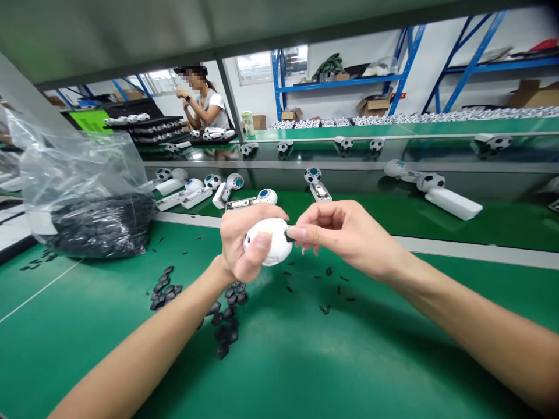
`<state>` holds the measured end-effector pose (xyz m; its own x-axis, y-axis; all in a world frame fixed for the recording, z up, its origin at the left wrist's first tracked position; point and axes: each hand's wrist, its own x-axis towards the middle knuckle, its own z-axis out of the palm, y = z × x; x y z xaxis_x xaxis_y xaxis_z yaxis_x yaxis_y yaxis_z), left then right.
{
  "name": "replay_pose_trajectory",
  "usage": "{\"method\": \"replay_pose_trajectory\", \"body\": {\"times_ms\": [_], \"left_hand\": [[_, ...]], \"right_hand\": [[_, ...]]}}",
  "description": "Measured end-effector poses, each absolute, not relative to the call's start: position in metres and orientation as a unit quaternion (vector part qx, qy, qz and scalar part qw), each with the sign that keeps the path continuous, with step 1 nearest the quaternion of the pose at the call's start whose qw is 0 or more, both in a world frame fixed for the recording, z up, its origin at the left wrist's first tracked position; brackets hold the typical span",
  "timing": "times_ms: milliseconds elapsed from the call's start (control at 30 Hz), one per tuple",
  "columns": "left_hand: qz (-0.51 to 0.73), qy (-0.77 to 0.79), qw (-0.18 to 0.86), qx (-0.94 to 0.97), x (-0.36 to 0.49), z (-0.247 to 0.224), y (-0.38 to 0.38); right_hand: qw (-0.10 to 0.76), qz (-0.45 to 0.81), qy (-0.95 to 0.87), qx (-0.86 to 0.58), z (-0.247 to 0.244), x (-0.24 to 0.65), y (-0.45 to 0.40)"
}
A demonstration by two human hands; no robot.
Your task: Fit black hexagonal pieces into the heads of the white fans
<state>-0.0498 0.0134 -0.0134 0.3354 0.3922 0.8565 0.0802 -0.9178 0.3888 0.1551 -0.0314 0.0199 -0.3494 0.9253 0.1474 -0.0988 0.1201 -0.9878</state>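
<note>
My left hand [248,241] is wrapped round a white rounded soccer-ball housing [279,247], with part of its surface hidden behind the fingers and thumb. At the housing's right side, my right hand [336,233] pinches a small black piece [289,234] between thumb and forefinger, touching the housing. Below my left wrist lie several loose black panel pieces [227,326], and another cluster of black pieces [165,291] is to the left. Thin black slivers [324,309] are scattered on the green mat under my right hand.
A clear plastic bag [98,221] of black parts stands at the left. Behind my hands, several soccer-ball units with white handles [454,201] lie along the conveyor belt [367,203]. Another person [209,107] works across the line. A shelf [174,35] overhangs the bench.
</note>
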Motion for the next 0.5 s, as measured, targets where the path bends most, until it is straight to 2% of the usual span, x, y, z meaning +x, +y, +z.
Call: {"method": "replay_pose_trajectory", "body": {"times_ms": [500], "left_hand": [[0.474, 0.068, 0.115, 0.87, -0.048, 0.004, 0.005]], "right_hand": [[0.374, 0.664, -0.55, -0.341, 0.018, 0.159, -0.038]]}}
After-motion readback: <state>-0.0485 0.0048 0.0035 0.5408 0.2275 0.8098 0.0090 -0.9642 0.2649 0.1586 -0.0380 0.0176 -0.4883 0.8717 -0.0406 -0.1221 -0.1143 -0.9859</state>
